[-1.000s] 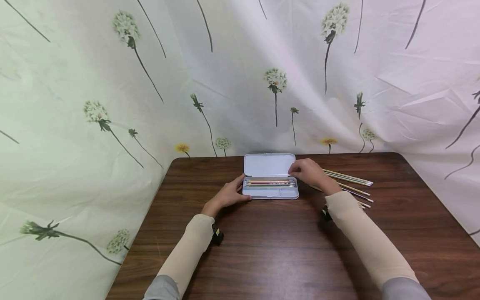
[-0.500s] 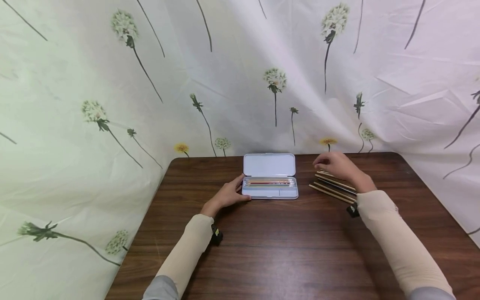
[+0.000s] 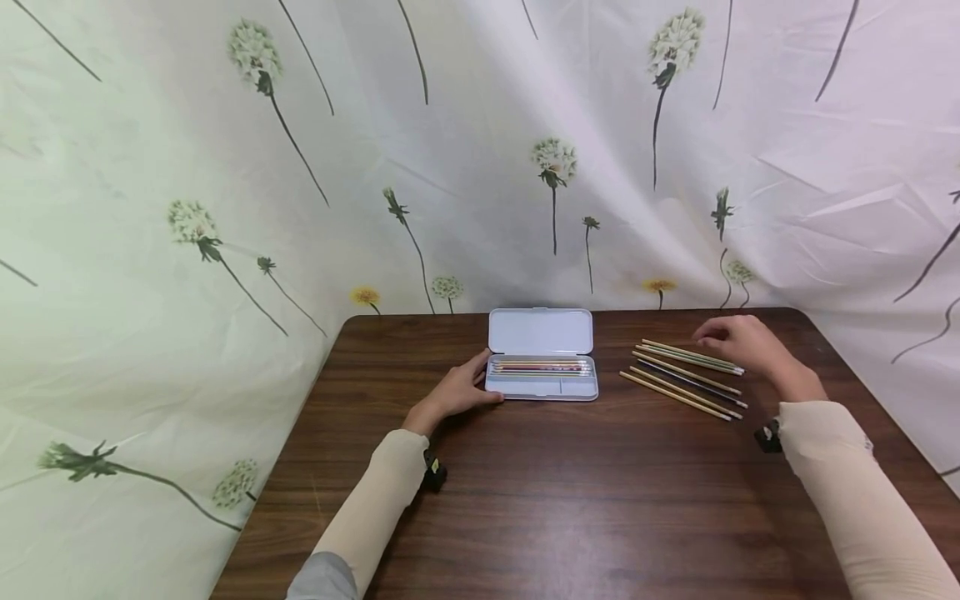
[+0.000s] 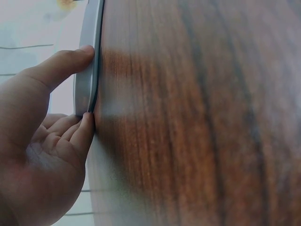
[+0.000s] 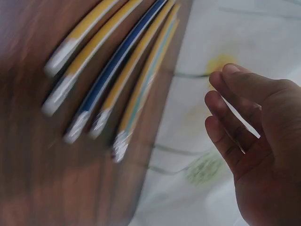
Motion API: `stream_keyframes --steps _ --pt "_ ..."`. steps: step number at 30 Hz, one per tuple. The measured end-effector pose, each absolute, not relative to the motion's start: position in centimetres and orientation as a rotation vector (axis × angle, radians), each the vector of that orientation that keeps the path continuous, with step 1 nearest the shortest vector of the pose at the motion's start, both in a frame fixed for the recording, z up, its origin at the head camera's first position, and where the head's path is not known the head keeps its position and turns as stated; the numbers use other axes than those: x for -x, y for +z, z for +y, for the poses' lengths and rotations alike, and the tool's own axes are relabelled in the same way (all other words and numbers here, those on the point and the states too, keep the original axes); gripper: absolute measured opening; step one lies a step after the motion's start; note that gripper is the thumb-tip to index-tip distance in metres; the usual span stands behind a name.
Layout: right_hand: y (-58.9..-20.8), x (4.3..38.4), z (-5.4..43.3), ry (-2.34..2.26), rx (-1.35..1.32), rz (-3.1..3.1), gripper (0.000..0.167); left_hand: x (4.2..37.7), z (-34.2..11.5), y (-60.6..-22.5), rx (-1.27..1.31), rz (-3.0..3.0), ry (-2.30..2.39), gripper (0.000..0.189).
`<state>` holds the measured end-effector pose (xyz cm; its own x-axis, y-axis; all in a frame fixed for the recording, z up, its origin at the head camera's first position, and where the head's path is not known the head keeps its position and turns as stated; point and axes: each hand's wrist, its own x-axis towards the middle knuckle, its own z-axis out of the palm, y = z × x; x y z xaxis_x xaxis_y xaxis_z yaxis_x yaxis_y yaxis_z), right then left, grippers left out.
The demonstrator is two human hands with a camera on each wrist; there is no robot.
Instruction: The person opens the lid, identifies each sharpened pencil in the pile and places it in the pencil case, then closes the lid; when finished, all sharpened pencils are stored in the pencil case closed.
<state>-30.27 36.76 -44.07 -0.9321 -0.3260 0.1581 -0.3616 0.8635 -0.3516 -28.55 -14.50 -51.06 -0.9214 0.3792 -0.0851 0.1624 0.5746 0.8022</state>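
Observation:
A pale pencil case (image 3: 542,395) lies with its lid (image 3: 540,332) raised at the back, and several pencils (image 3: 540,367) rest lengthwise in its rear compartment. My left hand (image 3: 453,389) holds the case by its left end; in the left wrist view the thumb (image 4: 70,61) presses on its side wall and the fingertips are at its corner. Several loose pencils (image 3: 678,382), mostly yellow with one dark blue, lie fanned on the table, eraser ends to the right. Just past those ends hovers my right hand (image 3: 753,346), holding nothing, its fingers (image 5: 225,141) loosely bent.
The dark wooden table (image 3: 555,500) ends at the back against a pale cloth (image 3: 465,167) printed with dandelions. The case sits near that back edge. Long sleeves cover both forearms, with a small dark camera (image 3: 768,436) at each wrist.
My right hand has moved right, from the case's back right corner, across the loose pencils, to beyond their eraser ends. The left hand and the case have stayed in place.

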Motion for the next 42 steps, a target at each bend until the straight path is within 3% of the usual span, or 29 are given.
stream_keyframes --steps 18,35,42 --pt "-48.4 30.0 39.9 0.526 -0.391 -3.066 0.015 28.4 -14.6 -51.0 -0.449 2.558 1.263 0.099" --pt "-48.7 30.5 38.9 0.519 -0.390 -3.110 0.006 28.4 -14.7 -51.0 -0.438 2.562 1.254 0.099" --pt "-48.7 30.4 38.8 0.520 -0.424 -3.118 0.013 28.3 -14.7 -51.0 -0.446 2.558 1.259 0.100"
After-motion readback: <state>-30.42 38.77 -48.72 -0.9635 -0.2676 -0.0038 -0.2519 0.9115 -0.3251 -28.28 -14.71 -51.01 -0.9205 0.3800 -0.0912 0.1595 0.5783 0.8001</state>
